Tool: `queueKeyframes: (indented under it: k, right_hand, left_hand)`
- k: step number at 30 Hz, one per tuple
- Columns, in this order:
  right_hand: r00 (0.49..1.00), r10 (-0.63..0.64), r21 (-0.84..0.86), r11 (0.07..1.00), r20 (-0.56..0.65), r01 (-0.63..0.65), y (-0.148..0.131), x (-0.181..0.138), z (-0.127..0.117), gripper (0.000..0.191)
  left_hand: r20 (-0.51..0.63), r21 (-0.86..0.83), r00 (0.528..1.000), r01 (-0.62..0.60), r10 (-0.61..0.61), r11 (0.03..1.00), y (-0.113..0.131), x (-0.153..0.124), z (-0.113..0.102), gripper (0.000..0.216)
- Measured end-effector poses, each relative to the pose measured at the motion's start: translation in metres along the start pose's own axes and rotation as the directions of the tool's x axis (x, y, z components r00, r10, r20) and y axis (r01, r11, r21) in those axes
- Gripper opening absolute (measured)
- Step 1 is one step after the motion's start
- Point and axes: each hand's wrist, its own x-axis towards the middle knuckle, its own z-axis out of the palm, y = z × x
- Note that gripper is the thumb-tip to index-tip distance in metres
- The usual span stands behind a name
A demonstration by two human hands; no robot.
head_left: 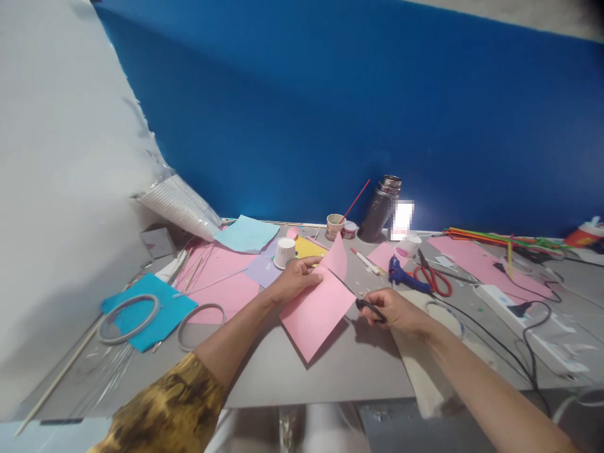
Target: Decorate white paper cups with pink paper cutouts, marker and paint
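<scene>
My left hand is closed on a sheet of pink paper, its thumb on top near the upper left edge. My right hand grips the black handles of a pair of scissors. The blades lie in a slit that runs from the sheet's right corner up toward its middle. Beyond the slit, a flap of the paper stands up. The sheet is held slightly above the grey table. Just behind my left hand stands an upside-down white paper cup.
A blue glue gun and red-handled scissors lie right. A dark flask stands behind. Grey rings and blue paper lie left. A white power strip with black cables sits at far right.
</scene>
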Motion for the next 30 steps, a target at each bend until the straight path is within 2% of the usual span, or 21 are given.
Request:
queueKeyframes:
  k: [6,11,20,22,24,26,28,30]
  right_hand:
    - [0.996,-0.018,0.039,0.999,0.091,0.015,-0.003,0.003,0.002,0.040]
    - [0.996,-0.034,0.052,0.998,0.081,0.030,0.001,0.008,0.001,0.039]
    - [0.999,-0.032,-0.012,0.999,-0.007,0.031,0.009,0.011,0.004,0.038]
    - [0.997,-0.026,-0.041,0.999,-0.071,0.023,0.007,0.013,0.001,0.039]
    - [0.984,-0.049,-0.178,0.984,-0.171,0.018,0.002,0.017,-0.006,0.040]
    - [0.958,-0.112,-0.424,0.906,-0.265,-0.011,-0.004,0.024,-0.014,0.042]
    - [0.938,-0.163,-0.654,0.752,-0.305,-0.081,-0.009,0.032,-0.020,0.043]
    - [0.934,-0.178,-0.791,0.593,-0.311,-0.151,-0.014,0.041,-0.021,0.040]
  left_hand:
    - [-0.019,0.112,1.000,0.024,-0.022,0.993,-0.009,0.001,-0.001,0.067]
    - [-0.043,0.215,0.999,0.000,0.009,0.977,-0.015,0.001,-0.001,0.069]
    - [-0.016,0.270,0.999,-0.044,0.050,0.962,-0.004,-0.003,0.003,0.064]
    - [-0.046,0.246,0.998,-0.024,0.036,0.969,-0.005,-0.002,0.004,0.064]
    - [-0.108,0.202,0.994,0.018,0.004,0.979,-0.007,0.000,0.005,0.057]
    - [-0.187,0.167,0.982,0.045,-0.013,0.985,-0.010,0.003,0.005,0.039]
    - [-0.262,0.148,0.965,0.063,-0.022,0.987,-0.011,0.006,0.004,0.019]
    - [-0.299,0.147,0.954,0.084,-0.037,0.986,-0.009,0.007,0.002,0.014]
